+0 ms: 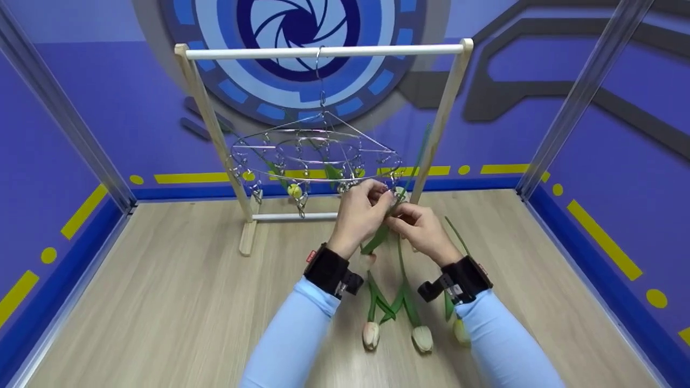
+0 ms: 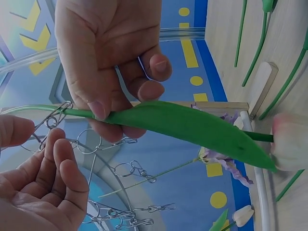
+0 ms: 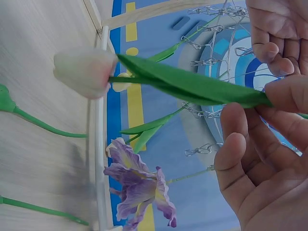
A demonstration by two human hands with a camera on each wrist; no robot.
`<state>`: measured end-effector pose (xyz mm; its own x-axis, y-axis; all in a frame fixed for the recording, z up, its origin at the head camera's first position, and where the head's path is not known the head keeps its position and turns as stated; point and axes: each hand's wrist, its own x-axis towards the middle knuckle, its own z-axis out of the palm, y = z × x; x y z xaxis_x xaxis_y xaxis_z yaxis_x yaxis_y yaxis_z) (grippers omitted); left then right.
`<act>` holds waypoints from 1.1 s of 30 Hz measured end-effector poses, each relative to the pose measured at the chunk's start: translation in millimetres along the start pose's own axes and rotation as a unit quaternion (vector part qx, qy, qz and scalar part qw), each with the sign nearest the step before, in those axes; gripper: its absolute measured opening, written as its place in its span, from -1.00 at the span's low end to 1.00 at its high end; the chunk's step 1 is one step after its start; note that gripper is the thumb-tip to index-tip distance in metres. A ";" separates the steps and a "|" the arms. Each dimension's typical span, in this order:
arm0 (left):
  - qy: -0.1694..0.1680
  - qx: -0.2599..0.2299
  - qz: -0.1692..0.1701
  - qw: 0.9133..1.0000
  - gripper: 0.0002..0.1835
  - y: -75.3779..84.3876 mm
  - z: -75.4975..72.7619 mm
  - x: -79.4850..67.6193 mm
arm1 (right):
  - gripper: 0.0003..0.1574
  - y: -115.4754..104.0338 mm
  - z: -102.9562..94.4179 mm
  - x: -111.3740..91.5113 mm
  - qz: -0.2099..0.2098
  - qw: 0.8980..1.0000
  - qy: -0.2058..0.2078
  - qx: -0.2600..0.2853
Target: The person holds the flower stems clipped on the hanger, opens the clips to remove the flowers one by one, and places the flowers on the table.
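Observation:
In the left wrist view, my right hand [image 2: 108,62] pinches an artificial white-pink tulip [image 2: 291,142] where its green leaf [image 2: 187,127] joins the stem. The bloom hangs downward and the stem runs up to a wire clip [image 2: 54,115]. My left hand [image 2: 48,178] pinches this clip between thumb and fingers, and the stem crosses it. From the head view, both hands are close together under the right side of a round metal clip hanger [image 1: 318,161]. My right hand [image 1: 423,229] sits slightly lower than my left hand [image 1: 364,213].
A wooden rack with a white top bar [image 1: 377,50] carries the hanger. A yellow flower [image 1: 294,191] and a purple flower [image 3: 139,192] hang from clips. Below my hands lie a pink-white tulip [image 1: 371,335], a white tulip [image 1: 422,339] and a yellow tulip [image 1: 461,331].

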<state>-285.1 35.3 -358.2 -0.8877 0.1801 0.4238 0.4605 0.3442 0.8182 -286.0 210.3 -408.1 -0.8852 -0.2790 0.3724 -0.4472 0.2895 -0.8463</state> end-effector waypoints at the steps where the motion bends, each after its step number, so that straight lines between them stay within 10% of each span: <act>1: -0.001 -0.002 0.000 1.000 -0.81 -0.3 -1.1 -0.3 | -0.83 -0.1 0.0 -0.4 -0.005 1.000 -0.003 0.001; 33: -0.013 -0.100 0.017 0.995 -0.83 -15.9 -16.8 -20.5 | -0.91 -5.3 16.8 -14.9 -0.066 0.997 -0.025 0.007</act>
<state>-274.3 10.7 -373.4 -0.8705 0.2133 0.4436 0.4775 0.1472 0.8662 -268.2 197.6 -415.6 -0.8112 -0.3592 0.4615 -0.5573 0.2354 -0.7963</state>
